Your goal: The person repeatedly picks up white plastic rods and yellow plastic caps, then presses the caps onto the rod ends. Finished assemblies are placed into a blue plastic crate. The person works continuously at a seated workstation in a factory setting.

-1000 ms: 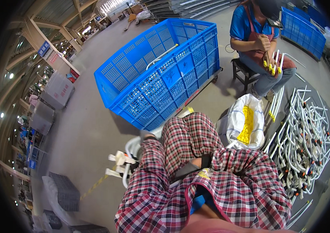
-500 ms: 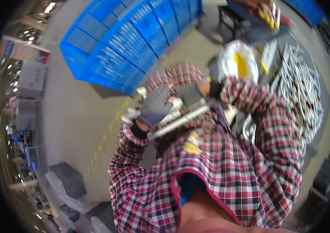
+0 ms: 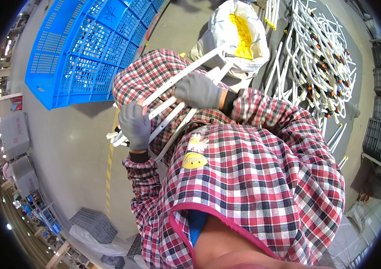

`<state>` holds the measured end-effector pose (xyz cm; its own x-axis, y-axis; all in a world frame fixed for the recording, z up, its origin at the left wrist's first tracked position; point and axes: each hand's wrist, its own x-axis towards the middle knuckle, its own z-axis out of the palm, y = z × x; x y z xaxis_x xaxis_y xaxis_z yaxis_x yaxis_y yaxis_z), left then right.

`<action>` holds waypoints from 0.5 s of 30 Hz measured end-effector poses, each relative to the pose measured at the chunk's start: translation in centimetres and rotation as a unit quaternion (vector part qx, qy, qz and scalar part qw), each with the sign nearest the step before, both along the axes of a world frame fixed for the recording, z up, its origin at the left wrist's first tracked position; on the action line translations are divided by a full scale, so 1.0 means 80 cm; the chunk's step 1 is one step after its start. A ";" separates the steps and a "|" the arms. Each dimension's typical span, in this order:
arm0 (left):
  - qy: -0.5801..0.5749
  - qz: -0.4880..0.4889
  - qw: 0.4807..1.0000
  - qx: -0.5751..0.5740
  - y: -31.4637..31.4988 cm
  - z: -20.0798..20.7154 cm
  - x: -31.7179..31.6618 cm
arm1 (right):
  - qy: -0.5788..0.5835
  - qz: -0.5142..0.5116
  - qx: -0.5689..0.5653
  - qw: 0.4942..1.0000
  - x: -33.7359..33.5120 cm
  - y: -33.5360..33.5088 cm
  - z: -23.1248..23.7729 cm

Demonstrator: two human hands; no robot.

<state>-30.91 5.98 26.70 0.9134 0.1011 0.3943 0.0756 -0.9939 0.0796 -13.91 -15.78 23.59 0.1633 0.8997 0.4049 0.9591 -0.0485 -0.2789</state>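
Observation:
Several white bent tubes (image 3: 166, 121) lie across my lap, running from lower left toward the upper right. My left hand (image 3: 135, 125), in a grey glove with bare fingertips, is closed round the tubes near their left ends. Farther along, my right hand (image 3: 199, 91) in a matching glove grips the bundle, its fingers partly hidden behind the knuckles. One long tube (image 3: 186, 71) slants above the others, and its far end is in front of a white sack (image 3: 262, 49) holding small yellow pieces (image 3: 240, 36).
A blue slatted crate (image 3: 96, 58) stands at the upper left. At right, a heap of white tubes with orange and black fittings (image 3: 320, 58) lies on a dark mat (image 3: 356, 89). Grey crates (image 3: 94, 224) sit at lower left. A yellow line (image 3: 109, 175) marks the floor.
The whole view has shifted, and the tubes now spread more visibly across my lap. My hands are farther apart. A person's hand at the upper right has left the view.

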 end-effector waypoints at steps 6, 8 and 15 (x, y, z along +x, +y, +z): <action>-0.011 0.040 0.997 -0.068 0.010 0.003 0.026 | 0.095 -0.059 -0.009 0.994 0.092 -0.036 -0.034; -0.052 0.034 0.998 0.018 0.001 0.003 0.039 | 0.081 -0.094 -0.058 0.991 0.107 -0.048 -0.025; 0.018 -0.073 0.997 0.028 -0.089 -0.028 0.148 | 0.177 -0.105 -0.281 0.937 0.110 -0.055 0.009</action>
<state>-19.05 -1.17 24.48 0.9303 -0.0539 0.3627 -0.0674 -0.9974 0.0245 -5.12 -20.16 24.32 0.3955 0.8876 -0.2360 0.7642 -0.4606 -0.4515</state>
